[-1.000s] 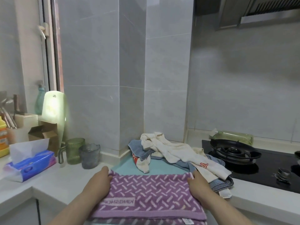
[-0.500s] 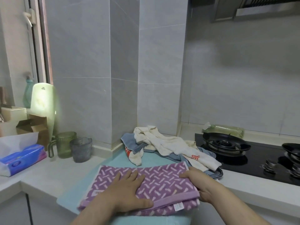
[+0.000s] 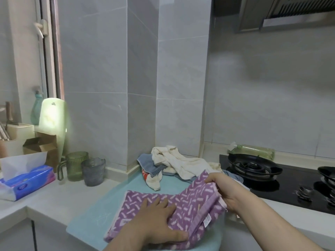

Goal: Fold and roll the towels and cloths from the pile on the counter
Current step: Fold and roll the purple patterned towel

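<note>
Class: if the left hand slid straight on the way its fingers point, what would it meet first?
Probably the raised end of the purple towel, which the right hand grips and holds up; depth is unclear.

Home kitchen: gas hob (image 3: 253, 165), tiled walls (image 3: 108, 69)

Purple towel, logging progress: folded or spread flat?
Folded: the purple towel lies doubled in layers under the flat left hand; the right hand grips its raised right end.

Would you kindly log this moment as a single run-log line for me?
step: folding purple towel | left hand: presses it flat | right hand: grips its right end, raised | cloth pile: behind it
</note>
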Action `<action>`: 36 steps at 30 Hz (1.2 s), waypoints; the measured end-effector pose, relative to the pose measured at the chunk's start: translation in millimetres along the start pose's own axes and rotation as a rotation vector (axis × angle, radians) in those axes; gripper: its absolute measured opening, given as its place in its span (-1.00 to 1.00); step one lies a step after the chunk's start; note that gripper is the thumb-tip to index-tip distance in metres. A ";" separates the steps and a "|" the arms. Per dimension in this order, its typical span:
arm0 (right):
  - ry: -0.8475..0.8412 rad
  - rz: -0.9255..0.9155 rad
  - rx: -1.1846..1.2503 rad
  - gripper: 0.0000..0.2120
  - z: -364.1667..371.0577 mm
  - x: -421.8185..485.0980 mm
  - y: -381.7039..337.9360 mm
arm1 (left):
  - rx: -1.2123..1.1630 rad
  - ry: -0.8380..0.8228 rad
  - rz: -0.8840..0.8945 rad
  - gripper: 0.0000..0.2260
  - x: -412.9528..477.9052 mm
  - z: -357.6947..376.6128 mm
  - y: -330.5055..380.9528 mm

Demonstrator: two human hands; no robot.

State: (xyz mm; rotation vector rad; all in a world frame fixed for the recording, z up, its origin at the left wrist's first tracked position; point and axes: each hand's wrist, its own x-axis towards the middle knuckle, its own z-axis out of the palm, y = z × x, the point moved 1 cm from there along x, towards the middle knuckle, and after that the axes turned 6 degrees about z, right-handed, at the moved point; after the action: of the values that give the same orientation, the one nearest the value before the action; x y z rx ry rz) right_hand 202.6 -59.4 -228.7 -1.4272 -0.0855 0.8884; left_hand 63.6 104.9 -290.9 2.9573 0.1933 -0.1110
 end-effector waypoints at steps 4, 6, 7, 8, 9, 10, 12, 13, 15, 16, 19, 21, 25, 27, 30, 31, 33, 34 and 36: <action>0.001 -0.124 -0.103 -0.91 41.4 10.6 -14.1 | -0.178 0.359 -0.120 -0.50 -24.0 -27.7 -21.4; -0.012 -0.161 -0.164 -0.90 66.3 17.7 -7.6 | -0.445 0.493 -0.205 -0.73 -29.7 -32.6 -37.5; -0.025 -0.161 -0.196 -0.89 79.1 23.0 -0.6 | -0.612 0.559 -0.240 -0.78 -31.1 -32.1 -45.7; -0.035 -0.153 -0.230 -0.89 92.0 27.7 8.1 | -0.777 0.627 -0.281 -0.75 -31.8 -30.6 -52.6; -0.038 -0.148 -0.264 -0.89 103.7 32.5 17.4 | -0.919 0.681 -0.325 -0.73 -32.7 -28.1 -58.3; -0.031 -0.150 -0.301 -0.88 113.9 35.5 26.8 | -1.027 0.711 -0.364 -0.71 -34.0 -25.4 -62.7; -0.010 -0.172 -0.403 -0.79 128.3 39.9 43.5 | -1.152 0.711 -0.409 -0.72 -36.1 -19.4 -67.9; -0.029 -0.170 -0.453 -0.73 132.9 41.9 50.2 | -1.187 0.691 -0.423 -0.72 -37.1 -17.0 -69.6; -0.146 -0.123 -0.492 -0.62 135.5 41.0 56.4 | -1.241 0.645 -0.439 -0.72 -38.9 -15.8 -71.8; -0.218 -0.089 -0.459 -0.62 132.7 38.6 54.5 | -1.251 0.619 -0.445 -0.72 -40.4 -16.3 -72.5; -0.310 -0.115 -0.332 -0.76 108.7 28.4 41.8 | -1.192 0.519 -0.388 -0.79 -44.2 -19.1 -71.1; -0.188 -0.263 -0.443 -0.80 85.4 26.4 40.4 | -1.081 0.444 -0.331 -0.85 -42.9 -23.9 -65.2; 0.075 -0.560 -0.897 -0.83 56.4 31.0 69.0 | -0.934 0.364 -0.216 -0.57 -22.8 -34.6 -55.9; 0.101 -0.662 -0.981 -0.81 55.0 34.1 86.6 | -0.901 0.308 -0.183 -0.54 -10.9 -35.9 -51.0; 0.131 -0.705 -0.915 -0.77 52.7 36.1 93.0 | -0.860 0.267 -0.193 -0.55 -3.1 -26.9 -51.8; 0.130 -0.699 -0.906 -0.73 51.8 37.3 92.1 | -0.908 0.284 -0.210 -0.56 -3.8 -25.3 -53.8; 0.110 -0.688 -0.926 -0.66 52.4 35.4 88.1 | -1.106 0.317 -0.248 -0.60 -8.1 -25.7 -59.5; 0.101 -0.683 -0.949 -0.64 53.5 34.7 86.2 | -1.209 0.324 -0.262 -0.63 -11.0 -28.6 -62.1; 0.081 -0.670 -1.000 -0.59 58.3 33.0 83.5 | -1.325 0.338 -0.281 -0.65 -17.1 -35.1 -70.8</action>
State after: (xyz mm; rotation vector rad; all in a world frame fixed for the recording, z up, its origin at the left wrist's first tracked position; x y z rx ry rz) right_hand 153.5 -2.3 -304.8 -2.1410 -0.9977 0.1845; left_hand 39.2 178.1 -267.0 1.5956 0.4860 0.3490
